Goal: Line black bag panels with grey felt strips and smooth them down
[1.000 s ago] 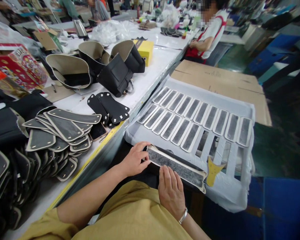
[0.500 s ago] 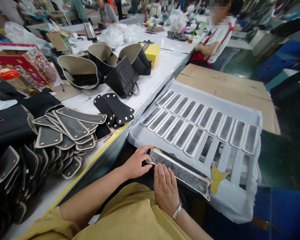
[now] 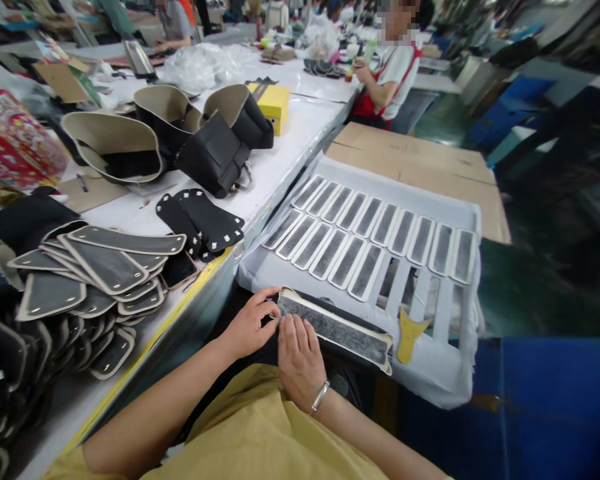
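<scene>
Left hand: our left hand (image 3: 250, 327) is partly curled, fingertips at the left end of the long strip; whether they pinch it, we cannot tell.
Right hand: our right hand (image 3: 300, 363) is open and flat, fingers together, their tips on the strip's near edge close to the left hand; a bracelet (image 3: 320, 397) is on the wrist.
Long strip: we have the long strip (image 3: 335, 327), dark with a pale edge, lying across in front of us along the tray's near side.
Tray: the pale-covered tray (image 3: 257, 275) carries two rows of small panels (image 3: 366, 267), dark-centred, pale-rimmed; slots show at its near right.
Yellow piece: a notched yellow piece (image 3: 409, 337) lies on the tray, just beyond the strip's right end.
Worktop: to our left, the white worktop (image 3: 300, 120) holds a heap of curved panels (image 3: 105, 267), black pieces with white tabs (image 3: 215, 217), open bags (image 3: 115, 143) and a yellow box (image 3: 270, 103).
Beyond: cardboard (image 3: 415, 153) behind the tray; a person (image 3: 395, 77) in a red apron past it.
</scene>
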Demonstrator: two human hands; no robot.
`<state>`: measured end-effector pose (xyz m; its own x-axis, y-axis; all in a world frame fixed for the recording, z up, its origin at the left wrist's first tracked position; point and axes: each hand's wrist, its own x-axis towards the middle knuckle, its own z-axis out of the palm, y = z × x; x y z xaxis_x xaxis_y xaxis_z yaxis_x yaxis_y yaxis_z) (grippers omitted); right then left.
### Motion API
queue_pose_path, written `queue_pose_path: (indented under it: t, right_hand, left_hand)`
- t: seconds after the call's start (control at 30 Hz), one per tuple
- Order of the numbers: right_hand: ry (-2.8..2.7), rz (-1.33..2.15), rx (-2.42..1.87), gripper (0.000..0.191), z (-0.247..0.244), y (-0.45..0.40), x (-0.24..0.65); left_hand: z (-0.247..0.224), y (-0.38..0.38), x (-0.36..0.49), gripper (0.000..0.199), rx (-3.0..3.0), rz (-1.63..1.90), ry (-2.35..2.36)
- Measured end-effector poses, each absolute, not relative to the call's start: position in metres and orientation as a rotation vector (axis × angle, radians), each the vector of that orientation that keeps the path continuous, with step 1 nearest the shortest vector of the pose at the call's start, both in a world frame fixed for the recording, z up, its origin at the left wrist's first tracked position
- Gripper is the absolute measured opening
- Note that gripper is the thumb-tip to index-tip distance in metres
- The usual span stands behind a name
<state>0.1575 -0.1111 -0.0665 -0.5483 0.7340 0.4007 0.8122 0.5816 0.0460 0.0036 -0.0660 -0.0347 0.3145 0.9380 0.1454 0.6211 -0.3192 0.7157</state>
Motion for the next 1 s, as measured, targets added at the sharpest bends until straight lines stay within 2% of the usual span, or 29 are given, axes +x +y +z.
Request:
queue_pose_path:
  t: [0.37, 0.5, 0.63, 0.77, 0.83, 1.0]
  right_hand:
    - [-2.447, -0.23, -1.521, 0.047, -0.055, -0.161, 0.264]
    - [-2.328, -0.146, -1.621, 0.042, -0.045, -0.169, 0.287]
    - [-2.133, -0.067, -1.631, 0.038, -0.038, -0.164, 0.306]
    - [-1.869, 0.039, -1.763, 0.053, -0.051, -0.155, 0.333]
    - [-1.797, 0.162, -1.823, 0.06, -0.063, -0.153, 0.346]
    - [-1.768, 0.375, -1.85, 0.061, -0.074, -0.159, 0.352]
  left_hand:
    - [-0.039, -0.066, 0.018, 0.027, 1.784, 0.672, 1.409]
    - [-0.043, -0.062, 0.012, 0.033, 1.686, 0.637, 1.365]
    - [-0.033, -0.061, 0.009, 0.052, 1.991, 0.616, 1.373]
    - [-0.015, -0.055, 0.026, 0.076, 2.52, 0.367, 1.299]
    - [-0.012, -0.049, 0.043, 0.08, 2.657, 0.19, 1.164]
    - [-0.021, -0.034, 0.093, 0.078, 2.682, -0.069, 0.971]
